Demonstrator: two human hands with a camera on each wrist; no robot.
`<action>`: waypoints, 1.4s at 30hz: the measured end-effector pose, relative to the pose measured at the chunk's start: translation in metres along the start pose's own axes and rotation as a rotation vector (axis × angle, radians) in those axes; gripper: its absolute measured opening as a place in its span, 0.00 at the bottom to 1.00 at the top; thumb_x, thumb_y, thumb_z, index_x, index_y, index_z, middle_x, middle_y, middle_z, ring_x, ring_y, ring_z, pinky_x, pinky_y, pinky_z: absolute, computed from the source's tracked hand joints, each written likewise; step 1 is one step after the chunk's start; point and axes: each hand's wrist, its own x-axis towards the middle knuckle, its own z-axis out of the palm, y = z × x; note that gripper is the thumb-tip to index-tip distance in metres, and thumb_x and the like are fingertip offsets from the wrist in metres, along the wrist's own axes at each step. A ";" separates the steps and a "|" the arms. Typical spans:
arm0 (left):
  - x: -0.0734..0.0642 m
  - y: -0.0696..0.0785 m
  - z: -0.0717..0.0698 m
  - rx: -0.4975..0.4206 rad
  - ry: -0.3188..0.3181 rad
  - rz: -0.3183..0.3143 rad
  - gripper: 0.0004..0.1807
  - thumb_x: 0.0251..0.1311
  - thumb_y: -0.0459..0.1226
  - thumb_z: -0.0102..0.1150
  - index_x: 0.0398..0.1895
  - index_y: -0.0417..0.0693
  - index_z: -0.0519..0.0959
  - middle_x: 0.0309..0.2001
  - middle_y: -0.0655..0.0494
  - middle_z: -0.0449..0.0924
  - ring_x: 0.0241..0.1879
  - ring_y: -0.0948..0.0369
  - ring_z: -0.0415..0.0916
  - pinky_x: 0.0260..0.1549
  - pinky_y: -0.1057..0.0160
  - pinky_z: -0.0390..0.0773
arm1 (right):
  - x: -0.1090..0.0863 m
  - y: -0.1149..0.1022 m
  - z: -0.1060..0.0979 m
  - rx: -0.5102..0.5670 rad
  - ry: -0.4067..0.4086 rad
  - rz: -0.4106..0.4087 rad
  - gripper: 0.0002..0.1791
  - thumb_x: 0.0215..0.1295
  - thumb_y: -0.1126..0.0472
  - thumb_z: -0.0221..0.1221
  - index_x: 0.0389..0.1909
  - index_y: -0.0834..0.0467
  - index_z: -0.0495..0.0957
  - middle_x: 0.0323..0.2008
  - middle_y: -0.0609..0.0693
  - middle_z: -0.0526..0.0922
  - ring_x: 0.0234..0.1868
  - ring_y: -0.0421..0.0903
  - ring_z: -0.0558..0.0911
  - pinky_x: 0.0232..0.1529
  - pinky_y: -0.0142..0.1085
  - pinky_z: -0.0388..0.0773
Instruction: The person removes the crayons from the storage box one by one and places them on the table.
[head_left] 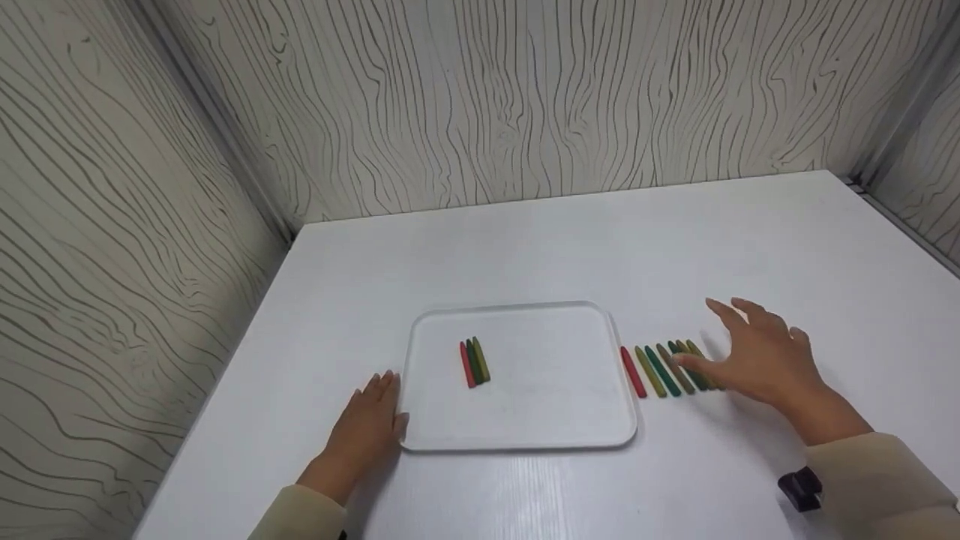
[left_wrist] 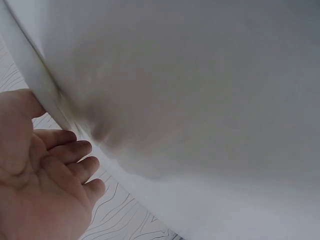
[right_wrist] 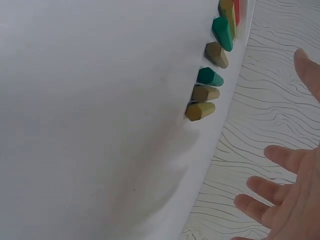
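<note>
Head view: white table [head_left: 525, 255], white tray [head_left: 562, 382] on it. Right hand [head_left: 769, 360] at tray's three o'clock, thumb and fingers spread wide above crayon row [head_left: 663, 370]. Left hand [head_left: 364, 427] at eight o'clock, fingers relaxed, by tray rim. Row: seven, just outside tray, three o'clock; three crayons [head_left: 475, 361] inside, towards ten.

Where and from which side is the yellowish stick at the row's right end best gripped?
Probably pinch the yellowish stick across its middle, coming from above and the right: it lies long and flat, no stick lies on its right, the brownish stick crowds its left.
</note>
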 end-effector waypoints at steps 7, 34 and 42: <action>-0.001 0.000 0.000 0.017 -0.016 -0.018 0.30 0.66 0.39 0.53 0.66 0.28 0.62 0.67 0.36 0.61 0.68 0.41 0.54 0.66 0.43 0.54 | 0.008 -0.021 0.008 -0.011 0.013 -0.033 0.62 0.45 0.19 0.53 0.70 0.63 0.58 0.66 0.72 0.54 0.63 0.74 0.55 0.53 0.73 0.48; -0.002 0.001 -0.003 0.014 -0.010 -0.014 0.30 0.67 0.38 0.52 0.66 0.28 0.61 0.67 0.37 0.61 0.68 0.42 0.54 0.66 0.45 0.54 | 0.049 -0.131 0.049 0.008 -0.062 -0.190 0.59 0.46 0.21 0.54 0.71 0.57 0.60 0.69 0.65 0.56 0.68 0.66 0.55 0.63 0.68 0.45; 0.001 0.004 -0.002 0.029 -0.009 -0.020 0.30 0.67 0.38 0.53 0.66 0.29 0.62 0.67 0.37 0.61 0.68 0.43 0.54 0.66 0.46 0.55 | 0.055 -0.156 0.061 0.000 -0.091 -0.226 0.57 0.46 0.22 0.56 0.71 0.56 0.60 0.69 0.64 0.57 0.68 0.64 0.56 0.64 0.66 0.46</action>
